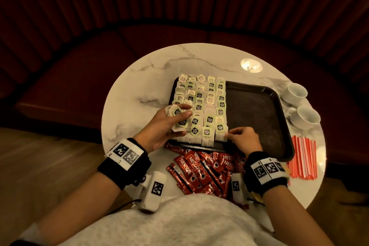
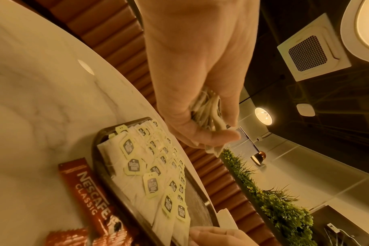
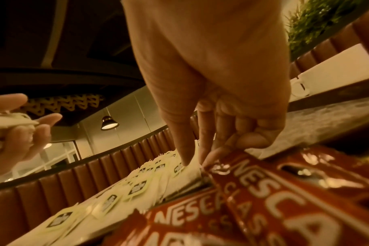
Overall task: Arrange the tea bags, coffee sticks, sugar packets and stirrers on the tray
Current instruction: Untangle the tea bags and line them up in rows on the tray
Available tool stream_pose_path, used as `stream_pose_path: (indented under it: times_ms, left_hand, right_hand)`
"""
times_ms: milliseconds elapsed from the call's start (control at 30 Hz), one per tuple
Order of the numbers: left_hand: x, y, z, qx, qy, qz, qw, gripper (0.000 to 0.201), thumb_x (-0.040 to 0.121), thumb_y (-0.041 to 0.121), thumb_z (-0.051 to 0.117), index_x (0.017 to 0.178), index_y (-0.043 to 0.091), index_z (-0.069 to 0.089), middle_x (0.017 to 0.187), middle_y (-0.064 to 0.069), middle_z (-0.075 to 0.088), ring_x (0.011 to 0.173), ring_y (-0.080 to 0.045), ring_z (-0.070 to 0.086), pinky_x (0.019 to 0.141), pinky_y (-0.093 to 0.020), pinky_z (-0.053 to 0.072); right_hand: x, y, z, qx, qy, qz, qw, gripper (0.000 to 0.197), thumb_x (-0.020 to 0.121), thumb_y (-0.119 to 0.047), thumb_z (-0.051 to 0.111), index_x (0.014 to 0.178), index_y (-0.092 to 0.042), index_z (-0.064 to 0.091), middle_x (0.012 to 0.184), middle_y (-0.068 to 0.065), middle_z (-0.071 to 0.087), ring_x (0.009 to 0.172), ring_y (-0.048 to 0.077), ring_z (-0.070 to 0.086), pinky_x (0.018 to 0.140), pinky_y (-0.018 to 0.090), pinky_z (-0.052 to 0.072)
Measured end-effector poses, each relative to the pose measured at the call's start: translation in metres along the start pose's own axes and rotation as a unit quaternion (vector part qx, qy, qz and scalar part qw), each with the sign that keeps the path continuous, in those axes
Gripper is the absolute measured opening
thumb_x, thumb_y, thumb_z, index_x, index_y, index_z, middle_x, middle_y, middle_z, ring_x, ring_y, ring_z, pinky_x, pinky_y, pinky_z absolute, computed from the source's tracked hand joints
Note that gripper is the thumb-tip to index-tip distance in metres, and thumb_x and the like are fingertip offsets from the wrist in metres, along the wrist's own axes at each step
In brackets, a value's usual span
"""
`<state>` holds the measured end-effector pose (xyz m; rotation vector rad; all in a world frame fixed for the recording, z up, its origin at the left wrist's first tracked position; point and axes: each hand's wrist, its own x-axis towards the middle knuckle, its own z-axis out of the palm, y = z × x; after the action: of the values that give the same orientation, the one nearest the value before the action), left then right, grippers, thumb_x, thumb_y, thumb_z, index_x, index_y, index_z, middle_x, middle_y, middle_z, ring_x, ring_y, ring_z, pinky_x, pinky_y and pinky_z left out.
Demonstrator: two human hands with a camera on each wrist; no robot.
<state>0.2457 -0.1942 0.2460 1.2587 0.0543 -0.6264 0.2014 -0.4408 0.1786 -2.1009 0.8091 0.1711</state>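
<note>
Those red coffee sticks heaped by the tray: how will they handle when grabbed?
The coffee sticks look thin and flat, so probably light and bendy. Their glossy wrappers catch the light, so they may slip. They overlap loosely beside the tray, so pulling one will likely shift its neighbours.

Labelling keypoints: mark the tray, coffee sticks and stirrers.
tray (image 1: 257, 110): head view, bare right half of its floor.
coffee sticks (image 1: 201, 168): head view, middle of the red pile.
stirrers (image 1: 303, 158): head view, centre of the bundle.

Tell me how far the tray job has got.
Done: tea bags fill the tray's left half. In hand: left hand holds a bundle of bags; right hand sets one at the near edge. Left: coffee sticks and stirrers lie off-tray.
</note>
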Motion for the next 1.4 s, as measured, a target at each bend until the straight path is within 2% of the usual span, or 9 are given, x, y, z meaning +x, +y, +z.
stream_pose_path:
  times_ms: [133, 300, 400, 533, 667, 800, 900, 1100, 1400]
  left_hand:
    - [0.001, -0.002, 0.0, 0.004, -0.003, -0.004, 1.0, 0.022, 0.088, 0.016, 0.068, 0.11, 0.02, 0.067, 0.095, 0.001, 0.071, 0.081, -0.009, 0.067, 0.051, -0.022, 0.053]
    - [0.003, -0.006, 0.004, -0.019, -0.006, -0.023, 1.0, 0.02, 0.088, 0.018, 0.068, 0.108, 0.018, 0.068, 0.107, -0.004, 0.069, 0.094, -0.017, 0.066, 0.052, -0.024, 0.055]
    - [0.004, -0.011, 0.006, -0.018, -0.01, -0.034, 0.999, 0.019, 0.088, 0.018, 0.068, 0.107, 0.018, 0.068, 0.114, -0.008, 0.068, 0.105, -0.023, 0.064, 0.053, -0.025, 0.056]
    - [0.005, -0.013, 0.008, -0.029, -0.012, -0.056, 0.998, 0.025, 0.088, 0.018, 0.068, 0.112, 0.017, 0.069, 0.124, -0.013, 0.066, 0.107, -0.027, 0.066, 0.057, -0.029, 0.059]
    - [0.004, -0.011, 0.009, -0.058, -0.034, -0.064, 0.996, 0.024, 0.091, 0.017, 0.062, 0.114, 0.017, 0.07, 0.13, -0.016, 0.06, 0.106, -0.03, 0.061, 0.057, -0.03, 0.058]
    - [0.005, -0.007, 0.009, -0.078, -0.057, -0.057, 0.994, 0.029, 0.093, 0.004, 0.05, 0.111, 0.018, 0.068, 0.119, -0.012, 0.063, 0.098, -0.026, 0.062, 0.056, -0.029, 0.057]
    - [0.005, -0.005, 0.01, -0.085, -0.066, -0.057, 0.993, 0.033, 0.094, 0.001, 0.046, 0.114, 0.017, 0.066, 0.106, -0.007, 0.07, 0.088, -0.024, 0.07, 0.057, -0.031, 0.059]
    - [0.005, -0.002, 0.017, -0.059, -0.077, -0.035, 0.995, 0.028, 0.098, 0.009, 0.047, 0.116, 0.021, 0.065, 0.11, -0.008, 0.07, 0.086, -0.021, 0.068, 0.06, -0.031, 0.058]
    - [0.003, 0.002, 0.017, -0.044, -0.038, 0.003, 0.998, 0.028, 0.099, 0.04, 0.048, 0.113, 0.023, 0.065, 0.104, -0.005, 0.073, 0.083, -0.016, 0.07, 0.06, -0.026, 0.057]
  right_hand:
    - [0.005, -0.004, 0.001, 0.018, -0.025, 0.017, 0.999, 0.034, 0.082, -0.019, 0.079, 0.111, -0.005, 0.068, 0.099, 0.009, 0.071, 0.082, 0.018, 0.067, 0.08, 0.033, 0.056]
    - [0.0, -0.015, -0.001, -0.041, -0.081, 0.005, 0.996, 0.036, 0.076, -0.014, 0.084, 0.106, -0.012, 0.064, 0.086, -0.006, 0.06, 0.08, 0.01, 0.059, 0.064, 0.02, 0.045]
    - [-0.002, -0.019, 0.001, -0.081, -0.068, -0.009, 0.994, 0.038, 0.076, -0.009, 0.082, 0.11, -0.01, 0.063, 0.085, -0.007, 0.056, 0.077, 0.006, 0.054, 0.059, 0.016, 0.04]
    - [0.0, -0.02, 0.005, -0.075, -0.04, -0.016, 0.996, 0.041, 0.077, -0.009, 0.082, 0.114, -0.006, 0.065, 0.102, 0.004, 0.066, 0.086, 0.012, 0.057, 0.074, 0.024, 0.047]
    - [-0.001, -0.021, 0.003, -0.076, -0.044, -0.021, 0.996, 0.041, 0.077, -0.012, 0.083, 0.114, -0.006, 0.066, 0.092, -0.001, 0.064, 0.071, 0.003, 0.055, 0.059, 0.016, 0.043]
    - [-0.007, -0.026, -0.003, -0.099, -0.006, -0.077, 0.992, 0.043, 0.081, -0.022, 0.079, 0.12, -0.013, 0.062, 0.107, 0.003, 0.067, 0.093, 0.017, 0.061, 0.084, 0.033, 0.052]
    - [-0.021, -0.041, -0.007, 0.023, 0.007, -0.154, 0.988, 0.028, 0.089, -0.03, 0.072, 0.114, -0.02, 0.065, 0.095, 0.001, 0.069, 0.088, 0.016, 0.066, 0.077, 0.026, 0.052]
    - [-0.055, -0.07, -0.002, 0.215, -0.236, -0.175, 0.931, 0.027, 0.092, -0.017, 0.066, 0.119, -0.014, 0.065, 0.102, 0.007, 0.072, 0.085, 0.014, 0.069, 0.078, 0.03, 0.06]
    - [-0.06, -0.068, 0.002, 0.355, -0.248, -0.169, 0.886, 0.033, 0.088, 0.002, 0.065, 0.119, -0.01, 0.065, 0.092, 0.005, 0.066, 0.088, 0.019, 0.068, 0.077, 0.025, 0.056]
